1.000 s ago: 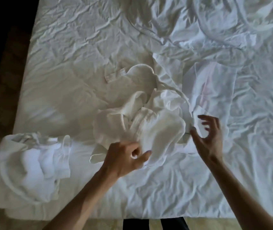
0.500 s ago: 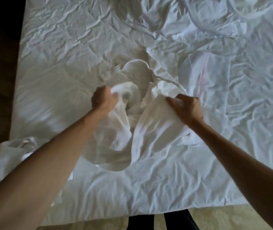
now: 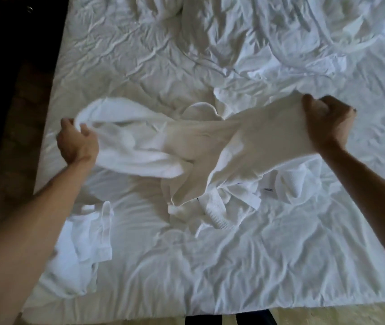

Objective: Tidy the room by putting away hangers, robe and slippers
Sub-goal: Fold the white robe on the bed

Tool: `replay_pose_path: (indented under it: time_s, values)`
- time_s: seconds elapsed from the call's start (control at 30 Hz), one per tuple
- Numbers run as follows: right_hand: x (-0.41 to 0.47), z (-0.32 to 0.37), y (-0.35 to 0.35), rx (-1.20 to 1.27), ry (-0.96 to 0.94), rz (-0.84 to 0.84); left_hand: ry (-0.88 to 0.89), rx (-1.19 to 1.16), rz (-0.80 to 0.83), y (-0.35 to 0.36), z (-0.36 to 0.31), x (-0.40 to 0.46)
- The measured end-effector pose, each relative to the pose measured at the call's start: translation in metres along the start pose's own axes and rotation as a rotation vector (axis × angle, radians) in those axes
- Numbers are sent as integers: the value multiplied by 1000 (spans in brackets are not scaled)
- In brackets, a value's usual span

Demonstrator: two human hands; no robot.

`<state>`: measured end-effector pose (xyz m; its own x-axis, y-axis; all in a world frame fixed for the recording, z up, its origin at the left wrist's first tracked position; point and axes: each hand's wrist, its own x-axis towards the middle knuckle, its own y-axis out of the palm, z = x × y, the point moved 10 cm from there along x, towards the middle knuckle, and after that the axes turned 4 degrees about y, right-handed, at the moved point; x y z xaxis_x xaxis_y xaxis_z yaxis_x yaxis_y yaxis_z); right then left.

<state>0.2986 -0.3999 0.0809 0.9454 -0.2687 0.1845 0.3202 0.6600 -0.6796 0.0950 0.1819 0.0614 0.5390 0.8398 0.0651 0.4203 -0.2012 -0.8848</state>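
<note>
A white waffle-weave robe (image 3: 201, 146) is stretched across the middle of the bed (image 3: 280, 266), lifted at both ends while its lower part and belt still rest on the sheet. My left hand (image 3: 76, 141) grips the robe's left end. My right hand (image 3: 327, 120) is closed on its right end, held a little higher. No hangers or slippers are in view.
A second bunched white cloth (image 3: 86, 242) lies at the bed's near left corner, partly under my left forearm. Rumpled bedding (image 3: 245, 31) is piled at the far side. Dark floor (image 3: 11, 113) runs along the left edge of the bed.
My hands grasped the crumpled robe at the bed's middle, then pulled apart to left and right, lifting and spreading it out.
</note>
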Motion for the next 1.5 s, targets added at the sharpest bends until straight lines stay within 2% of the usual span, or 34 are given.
replay_pose_path:
  time_s: [0.07, 0.13, 0.23, 0.3, 0.33, 0.43, 0.5, 0.57, 0.7, 0.77, 0.83, 0.93, 1.1, 1.3, 1.4, 1.5]
  values:
    - [-33, -45, -2, -40, 62, 42, -65, 112, 125, 32, 62, -36]
    - [-73, -92, -2, -83, 102, 120, -86, 257, 327, 72, 113, -78]
    - [-119, -149, -9, -131, 157, 171, -90, 350, 574, 119, 149, -132]
    - [-133, -163, -15, -135, 159, 165, -101, 322, 561, 126, 145, -141]
    - [-136, -162, -17, -127, 156, 165, -95, 255, 494, 123, 135, -138]
    - [-139, -143, -25, -53, 117, 157, 97, -69, 219, 101, 62, -127]
    - [-137, -121, -30, 9, 83, 140, 324, -211, 165, 101, -17, -131]
    - [-134, -102, -35, 10, 64, 116, 607, -271, 251, 121, -108, -152]
    - [-133, -78, -42, 14, 27, 98, 1141, -162, 611, 193, -255, -241]
    - [-135, -74, -45, 10, 9, 106, 1275, -25, 722, 230, -287, -276]
    - [-133, -77, -50, 34, -6, 95, 1295, 171, 771, 263, -294, -282]
    - [-114, -93, -64, 74, 62, 44, 1288, 284, 646, 270, -304, -258]
    - [-42, -83, -74, 109, 122, -53, 1112, 116, 305, 195, -372, -181]
    - [74, 21, -80, 194, -70, -134, 952, 61, -30, 88, -443, -86]
    - [105, 70, -87, 182, -166, -166, 881, 47, -102, 61, -446, -56]
    - [103, 74, -78, 169, -191, -138, 910, 39, -142, 52, -422, -59]
